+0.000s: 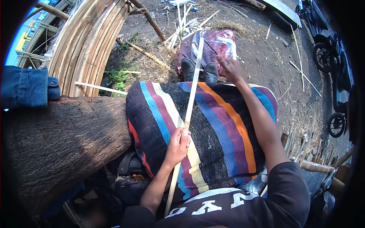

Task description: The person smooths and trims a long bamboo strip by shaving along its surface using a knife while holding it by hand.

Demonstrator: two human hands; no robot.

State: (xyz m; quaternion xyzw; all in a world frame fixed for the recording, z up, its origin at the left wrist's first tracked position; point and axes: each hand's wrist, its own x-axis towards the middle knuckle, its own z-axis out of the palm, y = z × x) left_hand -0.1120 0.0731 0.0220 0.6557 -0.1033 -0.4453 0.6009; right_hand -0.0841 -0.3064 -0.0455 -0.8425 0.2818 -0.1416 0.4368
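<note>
A long, pale bamboo strip (194, 83) runs slantwise across my lap, from near my shirt up past my shoes. My left hand (178, 146) is closed round its lower part, with the thumb along the top. In my right hand (230, 70), up and to the right of the strip, is a slim dark knife (211, 48). Its thin blade points up and left toward the strip's far end; the fingers hide most of the handle. Under the strip, a striped blanket (224, 125) covers my legs. My dark shoes (210, 72) rest against a printed sack (224, 41).
A thick log (72, 144) lies to my left, with a denim sleeve (26, 87) above it. Behind it stand bundled long bamboo strips (81, 41). Loose strips (184, 26) lie beyond the sack. Motorbikes (327, 57) stand at the right, above cut bamboo pieces (304, 150).
</note>
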